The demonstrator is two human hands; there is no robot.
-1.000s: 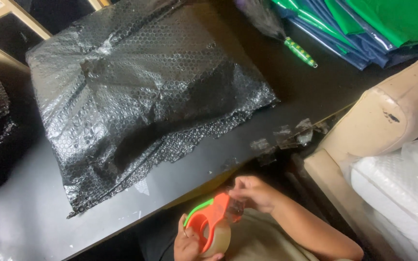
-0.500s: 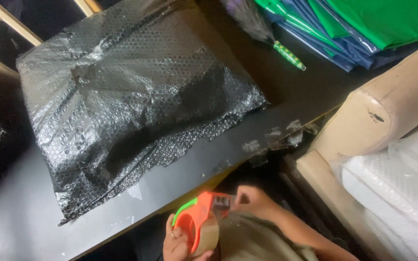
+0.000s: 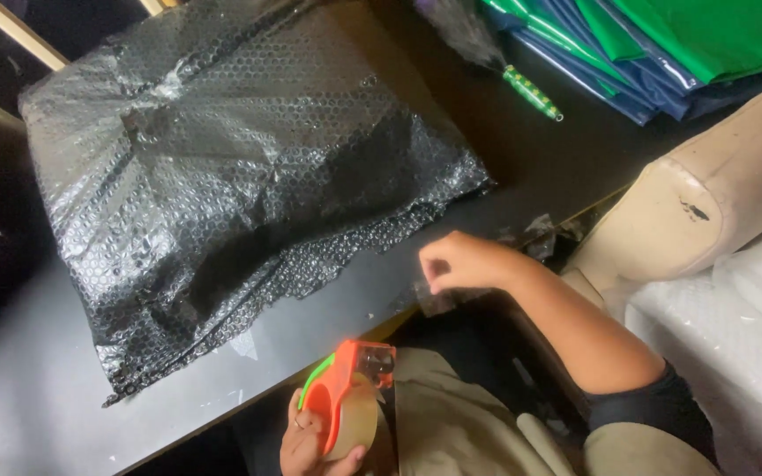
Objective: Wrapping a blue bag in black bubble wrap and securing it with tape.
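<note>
The black bubble-wrapped parcel [image 3: 240, 189] lay flat across the dark table [image 3: 37, 397], well beyond my fingertips and touched by neither hand. Off past it, far from my fingers, sat the stack of folded green and blue sheets [image 3: 663, 44]. What had changed was my right hand [image 3: 460, 263]: a second earlier it had been down at the dispenser's cutter, and now it was lifted up over the table edge, fingers pinched shut on a strip of clear tape [image 3: 438, 295] that hung just below them. I judged the strip was freed from the roll and ready to go on the parcel's ragged lower edge. My left hand [image 3: 310, 441] stayed low, fingers wrapped around the orange tape dispenser [image 3: 346, 397] with its tan roll.
</note>
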